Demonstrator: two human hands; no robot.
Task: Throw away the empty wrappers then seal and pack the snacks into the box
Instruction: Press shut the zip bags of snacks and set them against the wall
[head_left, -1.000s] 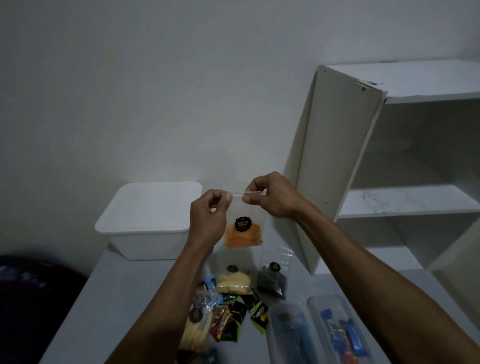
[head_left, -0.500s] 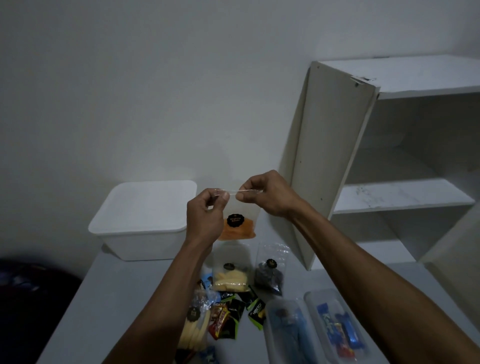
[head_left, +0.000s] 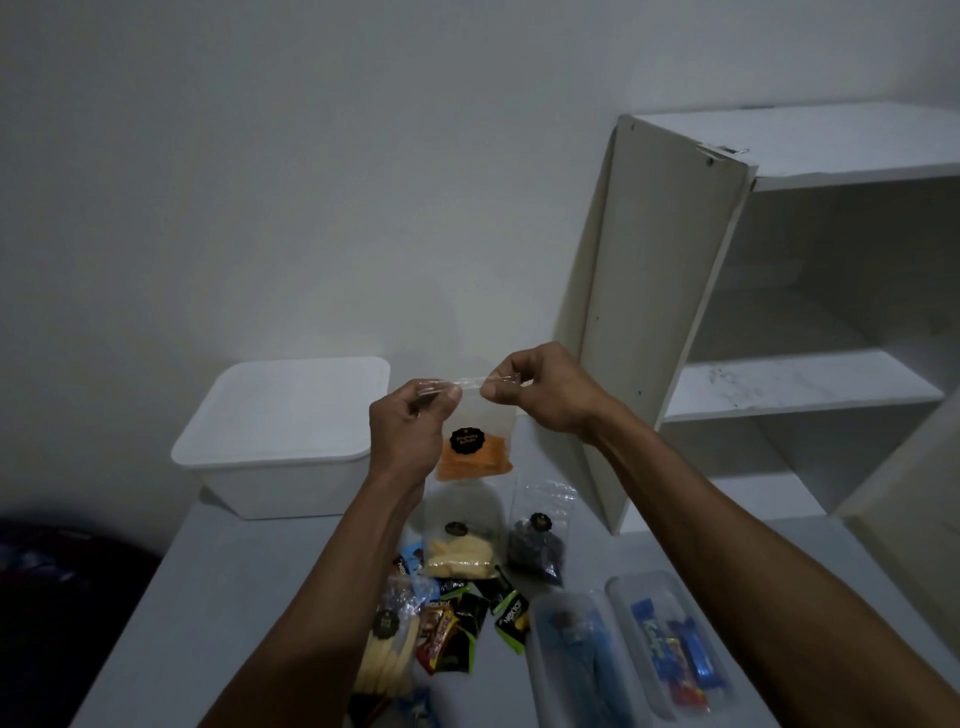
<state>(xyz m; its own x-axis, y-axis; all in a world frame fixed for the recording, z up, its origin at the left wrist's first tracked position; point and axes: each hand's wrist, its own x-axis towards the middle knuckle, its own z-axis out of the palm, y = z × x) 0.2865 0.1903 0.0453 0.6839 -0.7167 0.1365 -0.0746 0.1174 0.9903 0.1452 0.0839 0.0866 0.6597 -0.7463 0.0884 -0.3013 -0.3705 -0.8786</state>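
The right hand (head_left: 545, 395) is slid a little outward along the top seal of the orange snack bag (head_left: 475, 447); a wider stretch of seal is shown.

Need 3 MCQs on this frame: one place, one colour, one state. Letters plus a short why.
1. Where is the white lidded box?
A. on the shelf
B. at the table's far left, by the wall
C. on the floor

2. What colour is the snack in the held bag?
A. orange
B. green
C. blue

3. What are the hands doing?
A. resting flat
B. both pinching the bag's top strip
C. only one touches it

Answers: 1 B, it stands left of the white shelf unit. 2 A, orange pieces show below the black label. 3 B, left hand and right hand pinch opposite ends.
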